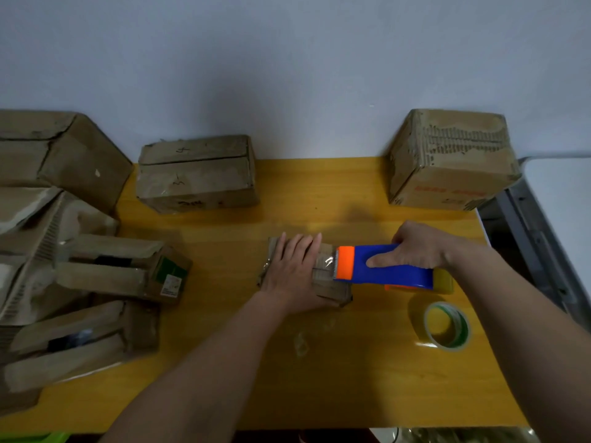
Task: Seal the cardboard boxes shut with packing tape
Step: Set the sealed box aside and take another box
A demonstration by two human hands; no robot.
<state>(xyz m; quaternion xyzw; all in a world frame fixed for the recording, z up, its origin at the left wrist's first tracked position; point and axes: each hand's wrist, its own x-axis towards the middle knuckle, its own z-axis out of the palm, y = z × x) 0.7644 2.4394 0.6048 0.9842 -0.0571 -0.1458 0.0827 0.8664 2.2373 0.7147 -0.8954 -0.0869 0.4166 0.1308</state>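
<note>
Head view. My right hand (pixel 415 247) has its grip wrapped round the blue body of the tape dispenser (pixel 383 266), thumb lying along its side. The orange cutter end rests at the right edge of the small box (pixel 329 282) in the middle of the counter (pixel 319 193). My left hand (pixel 289 266) lies flat on top of that box, fingers straight and together, pressing it down and clasping nothing. A strip of clear tape (pixel 326 262) shows between my left fingertips and the cutter, touching the box top.

Step in hand, as I judge it: laying tape across this box's seam, near the end of the run and about to cut.

Next move calls for: tilting the serrated edge into the tape to sever it while the left hand keeps the box from sliding, then smoothing the loose end down over the right side. Whether the seam is fully covered under my palm I cannot tell.

A spare tape roll (pixel 447 324) lies on the counter just below the dispenser. At left, open boxes (pixel 105 270) with flaps apart wait. At the back stand two more boxes (pixel 196 172); their seal state is unclear.
</note>
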